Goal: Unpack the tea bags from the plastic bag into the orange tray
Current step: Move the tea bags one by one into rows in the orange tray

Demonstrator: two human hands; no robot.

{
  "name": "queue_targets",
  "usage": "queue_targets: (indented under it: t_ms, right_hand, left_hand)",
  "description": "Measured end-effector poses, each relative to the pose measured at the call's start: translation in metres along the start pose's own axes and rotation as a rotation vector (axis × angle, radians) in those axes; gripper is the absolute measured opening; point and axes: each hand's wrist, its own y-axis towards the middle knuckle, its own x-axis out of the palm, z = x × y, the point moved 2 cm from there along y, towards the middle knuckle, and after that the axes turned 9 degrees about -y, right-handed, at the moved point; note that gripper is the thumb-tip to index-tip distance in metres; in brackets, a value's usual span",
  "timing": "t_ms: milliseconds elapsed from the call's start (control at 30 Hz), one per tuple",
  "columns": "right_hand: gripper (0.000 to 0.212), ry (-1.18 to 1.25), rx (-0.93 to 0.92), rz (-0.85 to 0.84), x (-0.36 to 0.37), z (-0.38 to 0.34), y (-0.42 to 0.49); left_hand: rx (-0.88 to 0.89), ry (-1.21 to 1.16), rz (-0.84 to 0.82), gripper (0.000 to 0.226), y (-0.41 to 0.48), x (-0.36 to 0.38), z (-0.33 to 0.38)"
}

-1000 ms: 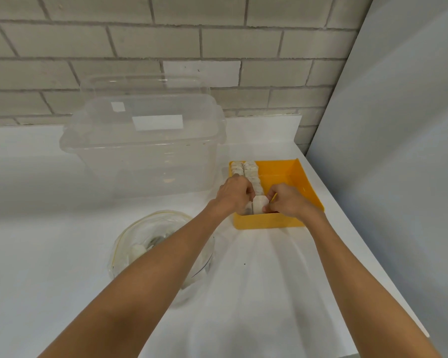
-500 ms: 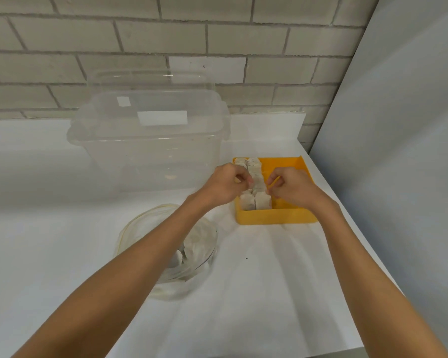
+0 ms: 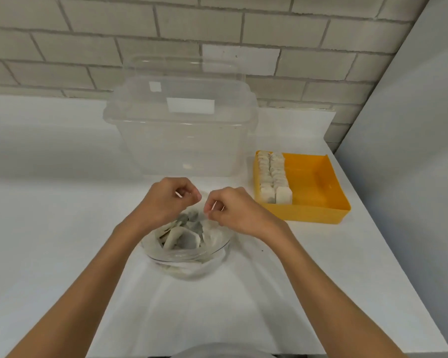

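Both hands were over the plastic bag (image 3: 189, 257), which sat on the white table (image 3: 62, 228) around the middle, on the near side. The left hand (image 3: 170, 200) and right hand (image 3: 234, 211) hung side by side at the bag's far edge, close but not touching each other, fingers curled in on both. I honestly couldn't tell if they were pinching the clear plastic or just curled on nothing (it's see-through and blurry right there). Inside the bag was a jumbled pile of loose tea bags (image 3: 184, 236). Off to the right and a bit farther back was the orange tray (image 3: 318, 210), with two neat rows of packed tea bags (image 3: 272, 177) standing on edge along its left wall and orange floor showing in the right part. A big clear tub (image 3: 181, 130) stood behind the bag, just left of the tray, against the brick wall (image 3: 114, 47).
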Motion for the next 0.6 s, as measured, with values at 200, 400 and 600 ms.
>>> queue_targets:
  t_ms: [200,400,600]
  right_hand:
    - [0.019,-0.203,0.055,-0.129,0.042,-0.015,0.011]
    - [0.008,-0.178,0.051,-0.132,0.046,-0.010,0.013]
    - [0.006,0.140,0.052,0.015,0.017,0.001,0.009]
  left_hand:
    - [-0.073,0.130,-0.007,0.007,-0.018,-0.001,-0.031]
    - [-0.073,0.101,0.003,0.008,-0.023,-0.001,-0.034]
    - [-0.116,-0.059,0.006,0.013,-0.027,-0.003,-0.034]
